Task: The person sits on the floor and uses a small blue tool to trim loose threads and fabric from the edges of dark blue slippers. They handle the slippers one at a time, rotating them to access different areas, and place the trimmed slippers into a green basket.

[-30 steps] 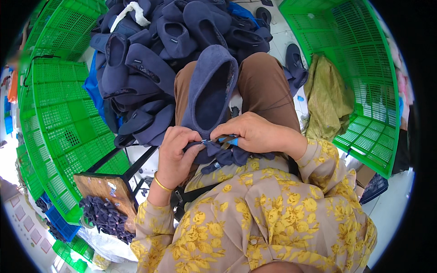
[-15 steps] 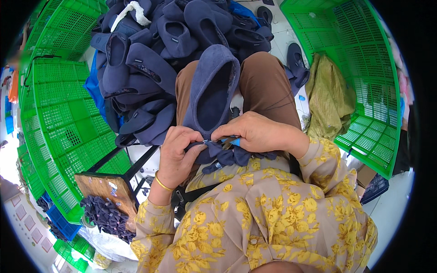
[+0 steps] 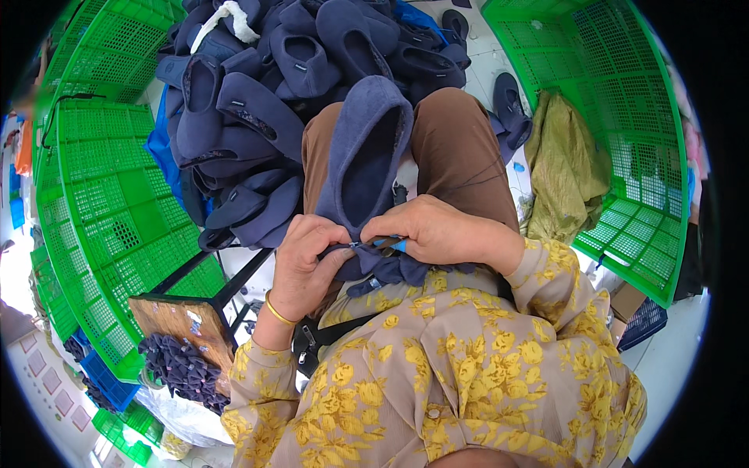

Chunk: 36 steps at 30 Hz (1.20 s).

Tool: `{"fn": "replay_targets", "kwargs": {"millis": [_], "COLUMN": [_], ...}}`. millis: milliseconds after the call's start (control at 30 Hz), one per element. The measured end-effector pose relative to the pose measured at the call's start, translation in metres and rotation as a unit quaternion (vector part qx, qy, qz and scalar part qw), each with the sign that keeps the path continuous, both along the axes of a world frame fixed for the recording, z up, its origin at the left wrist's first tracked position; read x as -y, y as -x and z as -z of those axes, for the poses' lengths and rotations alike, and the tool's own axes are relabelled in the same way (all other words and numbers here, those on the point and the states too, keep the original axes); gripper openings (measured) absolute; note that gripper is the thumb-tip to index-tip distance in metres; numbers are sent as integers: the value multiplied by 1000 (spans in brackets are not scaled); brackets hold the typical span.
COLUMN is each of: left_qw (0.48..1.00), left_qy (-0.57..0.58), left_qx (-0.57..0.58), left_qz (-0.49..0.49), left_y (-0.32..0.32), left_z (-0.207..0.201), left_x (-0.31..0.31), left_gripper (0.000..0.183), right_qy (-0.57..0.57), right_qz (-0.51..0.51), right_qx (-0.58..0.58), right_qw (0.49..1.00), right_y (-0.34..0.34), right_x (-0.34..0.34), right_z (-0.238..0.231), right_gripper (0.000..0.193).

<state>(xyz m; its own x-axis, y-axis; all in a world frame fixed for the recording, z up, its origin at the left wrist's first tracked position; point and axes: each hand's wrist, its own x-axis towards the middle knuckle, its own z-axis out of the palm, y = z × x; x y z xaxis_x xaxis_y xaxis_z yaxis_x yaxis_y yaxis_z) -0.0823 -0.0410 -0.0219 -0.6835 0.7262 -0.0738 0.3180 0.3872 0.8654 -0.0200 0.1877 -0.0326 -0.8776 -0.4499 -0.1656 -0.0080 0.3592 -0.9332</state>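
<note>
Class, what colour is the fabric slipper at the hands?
The rounded fabric slipper is dark blue, best seen in the head view.

- 1 large green crate [image 3: 593,86] stands at the right of the tiled floor [image 3: 485,69].
- 1 olive sack [image 3: 563,175] drapes against that crate's left edge.
- 1 cardboard box [image 3: 624,303] and 1 dark crate [image 3: 644,321] sit just below its lower edge.
- Several green crates [image 3: 101,210] crowd the left.
- 1 wooden board [image 3: 164,313] has a black frame; a pale scrap [image 3: 191,318] lies near its upper right corner.
- 1 blue crate [image 3: 107,380] lies beyond the board's left edge.
</note>
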Motion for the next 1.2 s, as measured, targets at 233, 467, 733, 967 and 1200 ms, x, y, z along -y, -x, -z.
{"fn": "replay_targets", "kwargs": {"millis": [233,467,733,967,1200], "left_qw": [1000,1000,999,999,999], "left_qy": [-1,-3,-13,-8,-14], "left_qx": [-5,-3,28,38,29], "left_qz": [7,9,10,13,12], "left_y": [2,2,5,6,5], "left_z": [1,1,1,2,3], "left_x": [-1,-2,0,1,0], "left_gripper": [20,19,20,19,18], "right_qy": [8,8,24,18,4], "right_qz": [-12,-6,-12,-4,5], "right_qx": [-25,-23,-53,-21,0], "right_qw": [1000,1000,998,1000,1000], "right_y": [-1,-1,-1,-1,-2], "right_x": [-6,0,-3,1,7], "right_z": [4,8,11,8,7], "right_gripper": [43,42,43,40,30]}}
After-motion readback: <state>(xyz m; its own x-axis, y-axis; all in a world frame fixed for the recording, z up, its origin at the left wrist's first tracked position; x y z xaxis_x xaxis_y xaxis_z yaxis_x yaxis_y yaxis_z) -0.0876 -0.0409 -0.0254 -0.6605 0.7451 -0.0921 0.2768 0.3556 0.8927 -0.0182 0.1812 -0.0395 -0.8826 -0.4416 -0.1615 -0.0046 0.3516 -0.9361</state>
